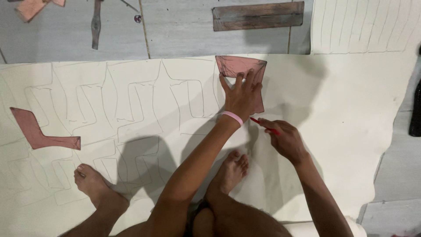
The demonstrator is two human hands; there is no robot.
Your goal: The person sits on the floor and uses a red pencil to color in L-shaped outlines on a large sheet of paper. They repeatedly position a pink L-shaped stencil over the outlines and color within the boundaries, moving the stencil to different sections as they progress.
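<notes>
A grey tiled floor [184, 26] carries a cream sheet [342, 109], a wooden board [258, 16] and a pink template [30, 8].

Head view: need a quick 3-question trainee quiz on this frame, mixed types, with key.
1. True or false: the left hand lies flat on the pink template.
2. The right hand holds: A) scissors B) a red pen C) a ruler.
3. Fill in: a second pink template lies on the ____ side of the cream sheet.

Key: 1 true; 2 B; 3 left.
</notes>
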